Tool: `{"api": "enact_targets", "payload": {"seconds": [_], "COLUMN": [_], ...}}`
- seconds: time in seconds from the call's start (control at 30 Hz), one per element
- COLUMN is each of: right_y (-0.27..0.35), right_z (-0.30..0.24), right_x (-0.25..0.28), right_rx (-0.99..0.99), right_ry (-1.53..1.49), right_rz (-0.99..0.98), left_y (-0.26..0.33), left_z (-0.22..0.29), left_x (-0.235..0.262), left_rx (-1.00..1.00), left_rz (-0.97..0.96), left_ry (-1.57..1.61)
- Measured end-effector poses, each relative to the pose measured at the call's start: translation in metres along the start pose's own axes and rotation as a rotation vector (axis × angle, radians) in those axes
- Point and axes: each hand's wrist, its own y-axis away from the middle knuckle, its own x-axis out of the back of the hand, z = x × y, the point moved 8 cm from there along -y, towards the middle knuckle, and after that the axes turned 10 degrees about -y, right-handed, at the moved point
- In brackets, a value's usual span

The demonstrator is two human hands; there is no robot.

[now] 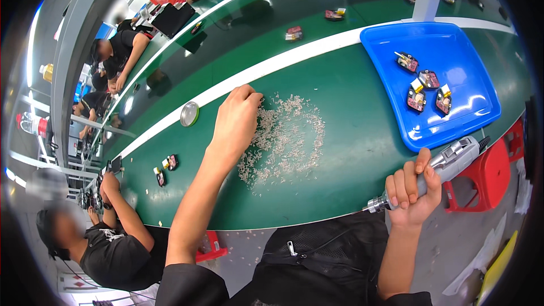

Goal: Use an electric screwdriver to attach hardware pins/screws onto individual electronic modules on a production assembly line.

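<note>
My left hand point(235, 116) is at the upper left edge of a spread of small silvery screws point(289, 133) on the green work surface. Its fingers are curled and pinched together, and whatever they hold is too small or hidden to see. My right hand point(413, 190) is wrapped around a grey electric screwdriver point(456, 156), held at the near table edge with its chuck end toward the left. Beyond it stands a blue tray point(422, 130) with several small dark assemblies point(429, 79) bearing gold-coloured cylinders.
A round tin lid point(190, 114) lies left of the screws. Two more dark assemblies point(171, 162) sit nearer the left end. Further assemblies point(293, 33) rest on the dark green belt beyond the white rail point(306, 50). A co-worker point(122, 249) works at my left; a red stool point(484, 178) stands at right.
</note>
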Motion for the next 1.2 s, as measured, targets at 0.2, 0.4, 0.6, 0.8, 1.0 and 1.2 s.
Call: {"api": "enact_targets", "payload": {"seconds": [0.2,0.4,0.6,0.8,1.0,1.2], "right_y": [-0.001,0.0,0.0,0.001,0.001,0.002], "right_z": [0.0,0.0,0.0,0.001,0.0,0.0], "right_x": [0.001,-0.001,0.001,-0.002,0.0,-0.001], "right_rx": [-0.009,-0.003,0.007,0.042,0.049,0.055], "right_ry": [-0.049,-0.038,-0.046,-0.031,-0.027,-0.026], "right_rz": [-0.007,-0.016,0.006,0.054,0.057,0.06], "left_y": [-0.005,-0.009,-0.01,-0.007,-0.011,-0.006], "left_z": [0.005,0.01,0.011,0.01,-0.002,-0.017], "left_x": [-0.001,-0.003,-0.005,-0.004,-0.004,0.001], "left_rx": [-0.086,-0.247,-0.317,-0.312,-0.289,-0.135], "left_rz": [-0.03,-0.124,-0.184,-0.121,-0.104,-0.095], "left_ry": [-0.054,-0.121,-0.17,-0.142,0.01,0.211]}}
